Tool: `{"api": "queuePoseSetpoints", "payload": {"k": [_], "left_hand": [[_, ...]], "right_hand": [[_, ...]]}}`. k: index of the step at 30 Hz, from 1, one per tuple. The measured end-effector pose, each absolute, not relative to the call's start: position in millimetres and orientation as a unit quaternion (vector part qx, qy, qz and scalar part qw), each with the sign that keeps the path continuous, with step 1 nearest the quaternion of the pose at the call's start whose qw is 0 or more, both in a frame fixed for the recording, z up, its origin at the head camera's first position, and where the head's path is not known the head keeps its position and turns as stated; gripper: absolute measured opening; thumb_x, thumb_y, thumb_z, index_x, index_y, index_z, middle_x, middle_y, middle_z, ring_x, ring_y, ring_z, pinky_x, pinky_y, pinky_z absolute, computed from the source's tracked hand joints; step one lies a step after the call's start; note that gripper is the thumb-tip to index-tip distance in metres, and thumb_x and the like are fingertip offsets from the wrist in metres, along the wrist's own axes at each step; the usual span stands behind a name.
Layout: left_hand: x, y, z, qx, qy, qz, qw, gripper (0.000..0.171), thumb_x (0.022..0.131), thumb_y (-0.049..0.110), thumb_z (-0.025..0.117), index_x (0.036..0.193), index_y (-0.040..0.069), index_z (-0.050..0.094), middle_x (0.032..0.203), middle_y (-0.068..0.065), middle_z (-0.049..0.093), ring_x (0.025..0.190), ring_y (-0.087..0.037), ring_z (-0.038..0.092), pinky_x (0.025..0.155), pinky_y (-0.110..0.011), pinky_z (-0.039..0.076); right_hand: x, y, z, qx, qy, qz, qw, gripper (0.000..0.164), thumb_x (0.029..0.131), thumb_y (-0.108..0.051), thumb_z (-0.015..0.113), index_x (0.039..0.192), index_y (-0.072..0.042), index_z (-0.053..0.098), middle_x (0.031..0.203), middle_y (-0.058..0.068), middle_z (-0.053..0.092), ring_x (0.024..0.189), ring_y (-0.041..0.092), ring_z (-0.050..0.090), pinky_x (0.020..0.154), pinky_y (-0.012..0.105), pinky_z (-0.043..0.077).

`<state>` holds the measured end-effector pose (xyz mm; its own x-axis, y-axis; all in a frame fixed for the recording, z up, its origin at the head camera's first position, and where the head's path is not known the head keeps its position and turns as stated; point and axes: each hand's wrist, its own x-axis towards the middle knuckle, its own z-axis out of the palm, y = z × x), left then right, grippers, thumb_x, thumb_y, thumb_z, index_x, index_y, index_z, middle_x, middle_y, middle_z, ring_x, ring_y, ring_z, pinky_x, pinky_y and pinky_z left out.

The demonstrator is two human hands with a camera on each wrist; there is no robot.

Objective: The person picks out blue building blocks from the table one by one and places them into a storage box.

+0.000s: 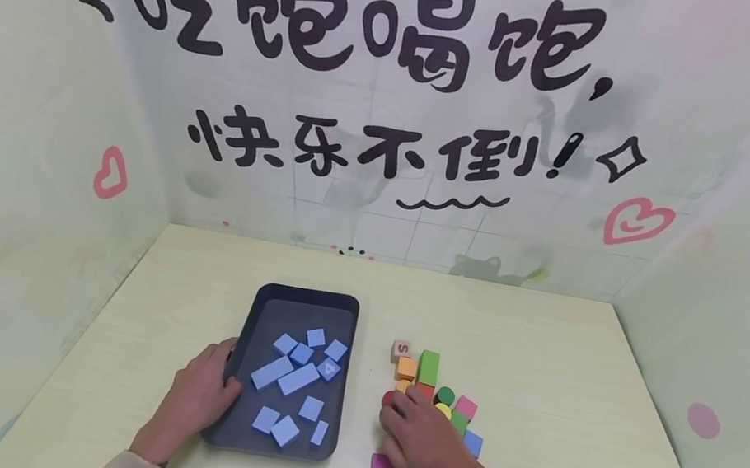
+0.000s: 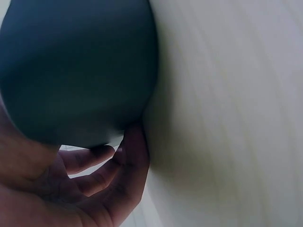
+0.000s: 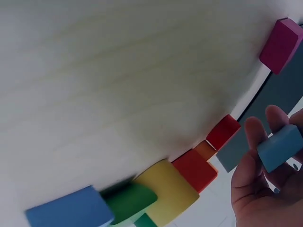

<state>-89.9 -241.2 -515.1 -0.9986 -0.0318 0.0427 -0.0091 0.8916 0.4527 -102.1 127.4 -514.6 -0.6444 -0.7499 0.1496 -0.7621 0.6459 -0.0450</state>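
A dark rectangular tray [image 1: 278, 316] lies on the table, left of centre. Several light-blue blocks [image 1: 297, 378], cubes and longer bars, are spread inside it. My left hand [image 1: 200, 389] grips the tray's left side; in the left wrist view its fingers [image 2: 128, 175] curl against the dark tray wall [image 2: 80, 80]. On the right, my right hand [image 1: 428, 444] is over a loose cluster of coloured blocks. The right wrist view shows it pinching a small light-blue block [image 3: 280, 149] above the table. From the head view that block is hidden under the hand.
Around the right hand lie a green bar [image 1: 428, 367], an orange cube [image 1: 406, 368], a lettered wooden cube [image 1: 402, 350], a pink block [image 1: 466, 407], a blue block [image 1: 473, 444] and a purple block [image 1: 382, 467]. Printed fabric walls [image 1: 376, 226] enclose the table's back and sides.
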Motion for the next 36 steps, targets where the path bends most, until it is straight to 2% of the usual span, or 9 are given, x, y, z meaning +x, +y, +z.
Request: {"api": "queuePoseSetpoints", "payload": {"k": [2, 6, 10, 19, 30, 36], "left_hand": [[-90, -241, -515, 0.012, -0.972, -0.233, 0.024, 0.061, 0.087, 0.011, 0.061, 0.142, -0.007, 0.041, 0.123, -0.027, 0.055, 0.108, -0.043, 0.058, 0.085, -0.058, 0.048], [-90, -240, -515, 0.014, -0.973, -0.23, 0.026, 0.061, 0.087, 0.011, 0.06, 0.142, -0.007, 0.041, 0.121, -0.026, 0.056, 0.102, -0.038, 0.06, 0.083, -0.056, 0.05], [-89, -239, -514, 0.016, -0.973, -0.228, 0.03, 0.061, 0.087, 0.011, 0.06, 0.142, -0.006, 0.041, 0.118, -0.024, 0.057, 0.097, -0.035, 0.06, 0.081, -0.054, 0.051], [-90, -240, -515, 0.015, -0.973, -0.229, 0.034, 0.06, 0.087, 0.011, 0.06, 0.142, -0.006, 0.042, 0.119, -0.024, 0.057, 0.101, -0.037, 0.06, 0.083, -0.056, 0.05], [-89, -239, -515, 0.019, -0.972, -0.231, 0.032, 0.06, 0.087, 0.011, 0.06, 0.142, -0.005, 0.042, 0.118, -0.023, 0.057, 0.1, -0.037, 0.06, 0.082, -0.055, 0.05], [-90, -240, -515, 0.014, -0.972, -0.231, 0.037, 0.06, 0.087, 0.011, 0.061, 0.142, -0.007, 0.042, 0.121, -0.025, 0.056, 0.105, -0.04, 0.06, 0.084, -0.057, 0.049]], "right_hand": [[-104, 124, -513, 0.429, -0.899, 0.046, 0.073, 0.013, 0.096, -0.027, 0.049, 0.098, -0.021, 0.061, 0.1, -0.008, 0.054, 0.09, 0.011, 0.04, 0.081, 0.026, 0.039], [-108, 115, -508, 0.44, -0.893, 0.048, 0.083, 0.011, 0.096, -0.026, 0.045, 0.087, -0.022, 0.051, 0.084, -0.01, 0.042, 0.08, 0.01, 0.037, 0.074, 0.025, 0.034], [-111, 101, -503, 0.445, -0.891, 0.045, 0.078, 0.013, 0.096, -0.026, 0.045, 0.085, -0.022, 0.047, 0.079, -0.009, 0.036, 0.076, 0.009, 0.034, 0.069, 0.025, 0.031], [-119, 66, -483, 0.464, -0.885, 0.025, 0.041, 0.019, 0.099, -0.031, 0.043, 0.096, -0.019, 0.058, 0.083, -0.01, 0.044, 0.078, 0.009, 0.038, 0.067, 0.022, 0.033], [-137, 26, -484, 0.503, -0.862, 0.011, 0.063, 0.018, 0.099, -0.03, 0.045, 0.1, -0.018, 0.058, 0.086, -0.008, 0.049, 0.081, 0.01, 0.04, 0.07, 0.022, 0.035], [-145, 12, -491, 0.504, -0.862, -0.029, 0.05, 0.023, 0.099, -0.031, 0.044, 0.107, -0.018, 0.061, 0.098, -0.006, 0.057, 0.086, 0.012, 0.042, 0.077, 0.023, 0.037]]}}
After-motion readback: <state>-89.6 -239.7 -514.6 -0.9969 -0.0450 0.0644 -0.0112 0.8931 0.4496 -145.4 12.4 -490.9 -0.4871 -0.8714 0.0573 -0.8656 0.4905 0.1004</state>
